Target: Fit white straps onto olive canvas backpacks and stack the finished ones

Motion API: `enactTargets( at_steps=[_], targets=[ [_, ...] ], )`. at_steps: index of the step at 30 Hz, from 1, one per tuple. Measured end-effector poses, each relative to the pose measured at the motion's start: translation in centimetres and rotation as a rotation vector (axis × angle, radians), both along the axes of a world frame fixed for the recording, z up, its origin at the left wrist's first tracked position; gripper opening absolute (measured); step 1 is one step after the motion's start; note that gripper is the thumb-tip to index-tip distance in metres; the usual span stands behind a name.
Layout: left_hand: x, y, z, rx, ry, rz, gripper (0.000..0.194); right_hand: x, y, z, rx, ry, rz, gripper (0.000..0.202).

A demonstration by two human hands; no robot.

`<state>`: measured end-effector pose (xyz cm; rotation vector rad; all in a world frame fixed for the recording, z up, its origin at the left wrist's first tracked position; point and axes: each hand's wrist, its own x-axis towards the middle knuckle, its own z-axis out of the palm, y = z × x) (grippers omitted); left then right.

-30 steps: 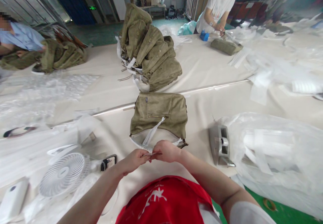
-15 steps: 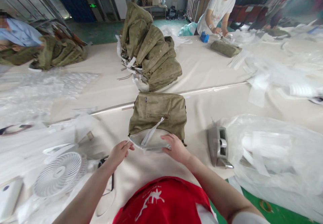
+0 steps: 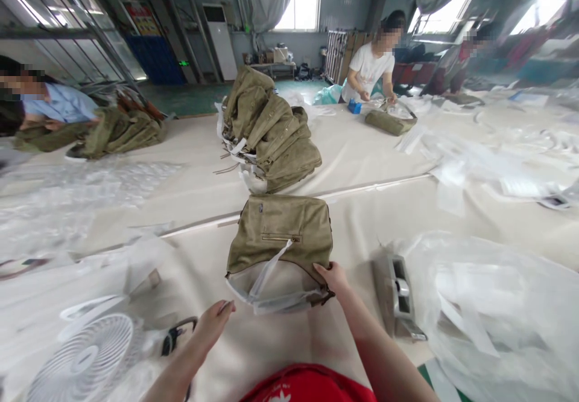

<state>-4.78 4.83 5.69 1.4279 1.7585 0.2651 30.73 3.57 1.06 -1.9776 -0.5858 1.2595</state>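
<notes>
An olive-green handbag (image 3: pixel 289 218) lies flat before me, its zipped pocket facing up. Its strap (image 3: pixel 244 293), wrapped in white film, loops toward me, and a loose white strip (image 3: pixel 271 269) crosses the loop. At the bag's lower right corner, my right hand (image 3: pixel 333 278) is closed on the edge near the strap end. My left hand (image 3: pixel 216 323) hovers left of the strap, apart from the bag, with its fingers curled together. Something small may be between those fingertips; I cannot make it out.
Several olive bags (image 3: pixel 271 130) are stacked beyond. A grey tape dispenser (image 3: pixel 395 293) and plastic bags (image 3: pixel 488 293) lie right; a white fan (image 3: pixel 85 360) stands left. Co-workers are at the far table, one in a white shirt (image 3: pixel 368 67) and one in light blue (image 3: pixel 67 103).
My right hand has gone from inside the strap loop to the bag's right corner and closed there. My left hand has drawn slightly away from the strap. The view has tilted up.
</notes>
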Motion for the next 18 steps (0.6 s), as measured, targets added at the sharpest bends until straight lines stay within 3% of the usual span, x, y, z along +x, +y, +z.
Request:
enactTargets(
  at_steps=[3,7,9,12,15,18],
  targets=[
    [-0.1,-0.3,0.3,0.063,0.051,-0.044,0.035,-1.5,1.4,3.0,0.009,0.591,-0.086,0.022],
    [-1.7,0.1,1.4,0.247,0.069,0.059,0.028,-1.7,4.7,11.1,0.128,1.108,0.008,0.021],
    [-2.9,0.7,2.0,0.35,0.093,0.157,0.027,-1.2,6.9,15.8,0.227,1.209,0.073,0.022],
    [-4.1,1.5,2.5,0.381,0.123,0.248,0.023,-0.2,9.7,22.3,0.32,1.278,0.123,0.019],
    [-4.0,2.0,1.5,0.332,0.101,0.222,0.02,0.2,10.9,27.6,0.265,1.35,0.168,0.019],
    [-2.8,2.1,-0.4,0.228,0.105,0.162,0.023,-0.2,10.1,31.3,0.205,1.379,0.191,0.022]
  ],
)
